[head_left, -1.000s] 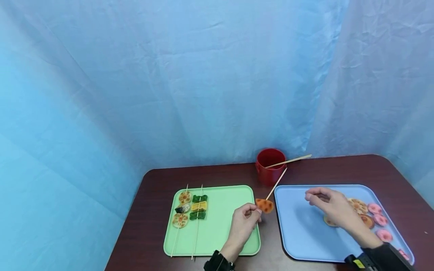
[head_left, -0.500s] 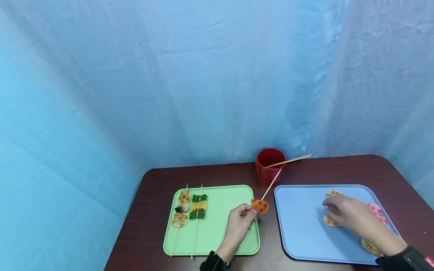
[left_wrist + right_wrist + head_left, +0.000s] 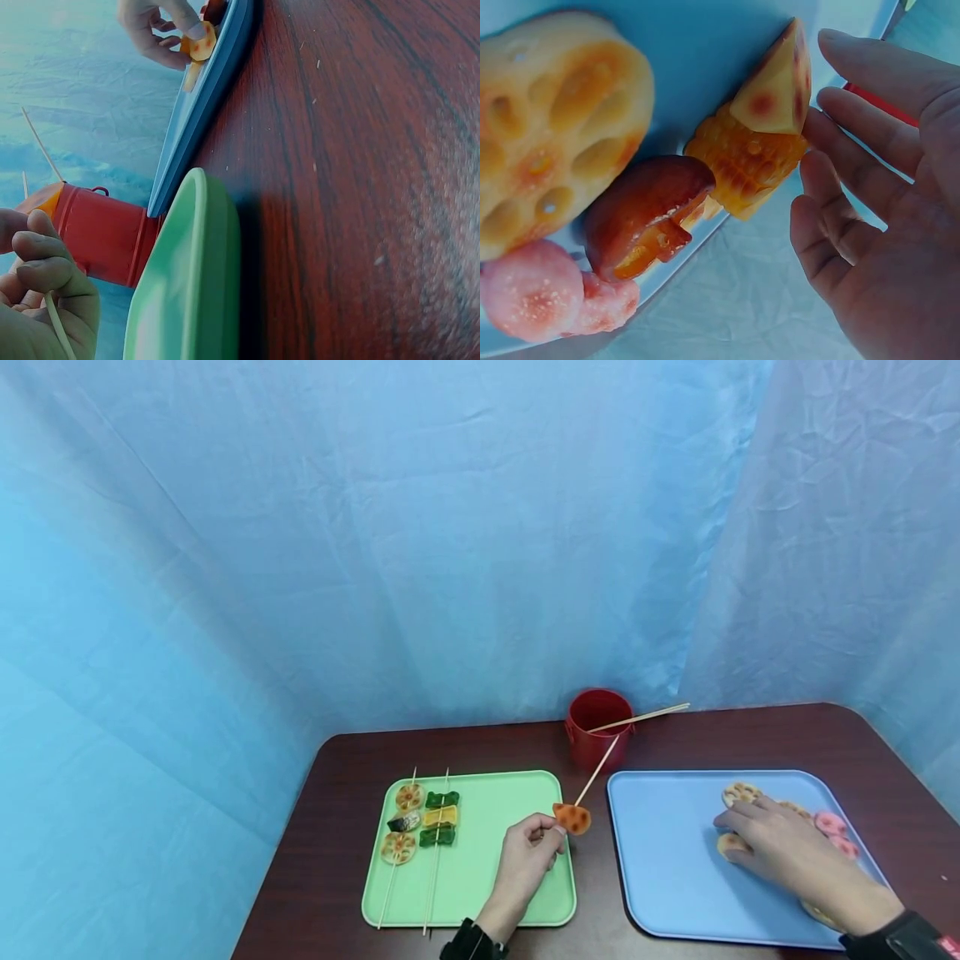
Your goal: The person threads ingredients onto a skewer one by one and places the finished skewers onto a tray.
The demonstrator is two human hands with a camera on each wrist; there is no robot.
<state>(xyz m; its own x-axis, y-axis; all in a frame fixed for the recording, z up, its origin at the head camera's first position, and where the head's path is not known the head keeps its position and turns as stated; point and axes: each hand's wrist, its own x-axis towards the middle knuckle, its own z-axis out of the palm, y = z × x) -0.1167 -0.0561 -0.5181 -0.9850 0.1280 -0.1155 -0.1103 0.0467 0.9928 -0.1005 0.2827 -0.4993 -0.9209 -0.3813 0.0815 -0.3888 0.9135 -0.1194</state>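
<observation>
In the head view my left hand [image 3: 525, 858] holds a bamboo skewer [image 3: 597, 770] between thumb and fingers, its tip angled up to the right. An orange-brown, dark-spotted food piece [image 3: 572, 818] is threaded on it, just beyond the fingertips. Over the blue tray [image 3: 667, 877], my right hand [image 3: 783, 847] reaches with fingers spread and loosely bent. Its fingertips are right at a pale yellow wedge with brown spots [image 3: 772, 90], which lies against a corn piece [image 3: 746, 165]. A brown mushroom piece [image 3: 645, 217] and a lotus root slice [image 3: 562, 127] are beside these.
Two loaded skewers lie on the green tray [image 3: 517, 893], one with lotus slices [image 3: 397, 847], one with green and yellow pieces [image 3: 439, 817]. A red bucket [image 3: 592, 747] with loose sticks [image 3: 652, 715] stands behind. Pink pieces [image 3: 830, 824] sit at the blue tray's right.
My right hand has gone from hovering above the blue tray down onto the food pieces, shifting right. My left hand has drifted slightly left with the skewer.
</observation>
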